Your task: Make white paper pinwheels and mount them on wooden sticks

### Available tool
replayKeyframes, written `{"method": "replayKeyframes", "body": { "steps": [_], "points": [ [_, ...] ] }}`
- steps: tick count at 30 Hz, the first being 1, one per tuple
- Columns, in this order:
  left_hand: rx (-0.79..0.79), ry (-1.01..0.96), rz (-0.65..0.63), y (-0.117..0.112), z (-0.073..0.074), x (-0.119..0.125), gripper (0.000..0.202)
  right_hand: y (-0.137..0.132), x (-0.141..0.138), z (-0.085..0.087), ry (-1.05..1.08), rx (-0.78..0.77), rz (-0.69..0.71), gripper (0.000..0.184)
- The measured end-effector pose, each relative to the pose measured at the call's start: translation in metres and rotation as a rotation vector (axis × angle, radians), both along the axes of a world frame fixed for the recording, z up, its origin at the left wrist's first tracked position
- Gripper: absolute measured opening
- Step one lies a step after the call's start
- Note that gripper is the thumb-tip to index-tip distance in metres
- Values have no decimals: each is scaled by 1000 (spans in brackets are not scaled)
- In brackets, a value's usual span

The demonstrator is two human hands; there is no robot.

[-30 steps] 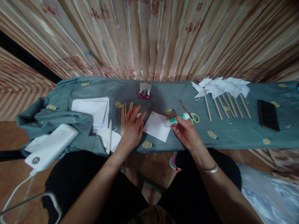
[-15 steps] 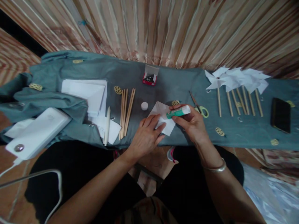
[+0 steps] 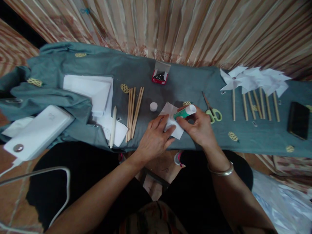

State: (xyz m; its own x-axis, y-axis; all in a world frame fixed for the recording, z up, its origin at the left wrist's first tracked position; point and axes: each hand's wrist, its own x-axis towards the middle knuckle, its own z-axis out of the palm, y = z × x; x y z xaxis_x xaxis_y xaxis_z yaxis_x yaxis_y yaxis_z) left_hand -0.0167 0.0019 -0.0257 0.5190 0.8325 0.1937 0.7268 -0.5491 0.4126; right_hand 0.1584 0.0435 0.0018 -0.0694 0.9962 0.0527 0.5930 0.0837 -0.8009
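Observation:
A small white paper square point(image 3: 179, 131) with crease lines lies near the front edge of the cloth-covered table. My left hand point(image 3: 157, 136) rests on its left side, fingers spread flat. In my right hand point(image 3: 198, 126) is a green and white glue stick point(image 3: 184, 112), held slanted with its lower end at the paper's middle; the tip itself is hidden. The white glue cap point(image 3: 153, 106) stands just beyond my left hand. To the right of my right hand lie scissors point(image 3: 213, 113) with light green handles.
Several wooden sticks point(image 3: 133, 113), a white pen-like tool point(image 3: 113, 126) and white paper sheets point(image 3: 89, 91) lie left. A red box of dark pins point(image 3: 160, 77) sits behind. Paper pinwheels point(image 3: 253, 81) and a black phone point(image 3: 298, 120) are right; a white power bank point(image 3: 39, 131) is far left.
The glue stick has shifted slightly over the paper and is tilted more upright. My left hand stays on the paper. The whole view has moved a little.

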Motion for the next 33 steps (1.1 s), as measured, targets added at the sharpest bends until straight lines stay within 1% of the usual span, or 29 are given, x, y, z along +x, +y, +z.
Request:
{"method": "replayKeyframes", "body": {
  "steps": [4, 11, 24, 29, 33],
  "points": [
    [-11, 2, -1, 0, 1, 0, 43, 0, -2, -1, -121, 14, 4, 24],
    [-24, -1, 2, 1, 2, 0, 43, 1, -3, -3, -183, 43, 22, 24],
    [-19, 0, -5, 1, -1, 0, 47, -1, -5, 1, -212, 29, 92, 24],
    [-25, -1, 1, 1, -3, 0, 49, -2, -6, 2, -223, 63, 121, 21],
    [-33, -5, -2, 1, -3, 0, 46, -4, -6, 4, -255, 82, 139, 22]
  ]
}}
